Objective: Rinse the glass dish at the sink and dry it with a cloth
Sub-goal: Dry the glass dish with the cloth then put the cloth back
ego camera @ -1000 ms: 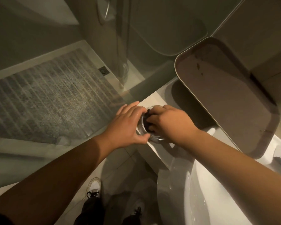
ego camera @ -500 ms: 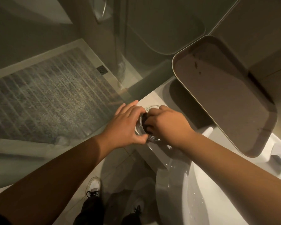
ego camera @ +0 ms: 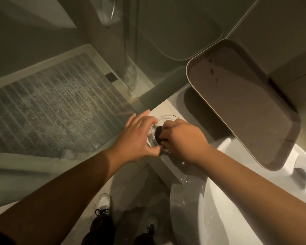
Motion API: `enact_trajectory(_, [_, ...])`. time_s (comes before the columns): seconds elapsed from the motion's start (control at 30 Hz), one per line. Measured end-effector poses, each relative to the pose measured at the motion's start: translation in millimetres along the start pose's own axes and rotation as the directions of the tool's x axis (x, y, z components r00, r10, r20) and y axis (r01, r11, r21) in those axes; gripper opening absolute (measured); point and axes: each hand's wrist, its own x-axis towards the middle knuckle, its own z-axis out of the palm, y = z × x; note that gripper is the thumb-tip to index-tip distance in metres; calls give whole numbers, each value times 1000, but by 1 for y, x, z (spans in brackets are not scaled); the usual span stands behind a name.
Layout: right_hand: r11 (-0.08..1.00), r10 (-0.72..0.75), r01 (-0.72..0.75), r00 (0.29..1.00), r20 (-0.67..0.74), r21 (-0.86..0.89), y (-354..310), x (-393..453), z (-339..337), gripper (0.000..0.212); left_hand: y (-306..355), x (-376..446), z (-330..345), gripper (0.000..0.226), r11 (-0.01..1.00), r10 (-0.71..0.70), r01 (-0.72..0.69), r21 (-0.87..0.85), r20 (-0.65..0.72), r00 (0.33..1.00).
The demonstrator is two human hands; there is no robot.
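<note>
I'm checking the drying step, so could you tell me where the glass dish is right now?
In the head view the glass dish sits mid-frame on the white ledge left of the sink, between the left hand and right hand.

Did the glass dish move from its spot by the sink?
No. The glass dish sits at the same corner of the white sink ledge, below the mirror; only the camera shifted.

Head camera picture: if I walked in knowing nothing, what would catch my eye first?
Probably the two hands meeting at the centre: the left hand steadies a small glass dish on the white ledge beside the sink, while the right hand presses a dark cloth into it. Next, the large brown tray leaning at upper right, and the ribbed grey mat on the left.
</note>
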Motion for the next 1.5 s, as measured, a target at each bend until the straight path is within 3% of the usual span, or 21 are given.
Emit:
enact_trajectory(0.1, [995, 86, -81, 993, -76, 64, -3, 13, 1, 23, -1, 1, -2, 70, 999, -7, 7, -32, 21, 1000])
enact_trajectory(0.27, [968, 228, -237, 968, -105, -79, 6, 10, -3, 25, 3, 0, 0, 71, 999, -32, 32, -5, -20, 999])
enact_trajectory(0.43, [991, 130, -129, 991, 14, -47, 1, -13, 1, 24, 2, -1, 3, 73, 999, -24, 25, 30, -30, 999])
enact_trajectory(0.57, [998, 51, -51, 999, -11, 22, -6, 1, 2, 21, 1, -2, 1, 73, 1000, -12, 12, -17, 9, 1000])
enact_trajectory(0.73, [968, 241, -247, 962, -131, -31, 0, 21, 0, 25, 6, 0, 1, 67, 999, -44, 43, -20, -43, 998])
enact_trajectory(0.83, [943, 304, -315, 947, -102, -108, 5, 14, -2, 25, 9, 0, 4, 68, 998, -67, 68, 5, -82, 994])
enact_trajectory(0.97, [969, 237, -235, 971, 25, -73, -2, -4, -2, 26, 7, -1, 7, 73, 998, -67, 68, 10, -90, 994])
enact_trajectory(1.13, [997, 79, -79, 997, -1, 3, -6, 10, -6, 24, 6, 0, 4, 75, 998, -53, 52, -19, -52, 997])
enact_trajectory(1.3, [968, 173, -187, 980, -94, -168, 7, 22, -6, 14, 13, 2, 8, 68, 994, -104, 105, 4, -120, 987])
enact_trajectory(1.5, [942, 292, -280, 956, 38, -185, 5, 5, -9, 13, 15, 3, 9, 73, 991, -121, 128, 41, -148, 982])
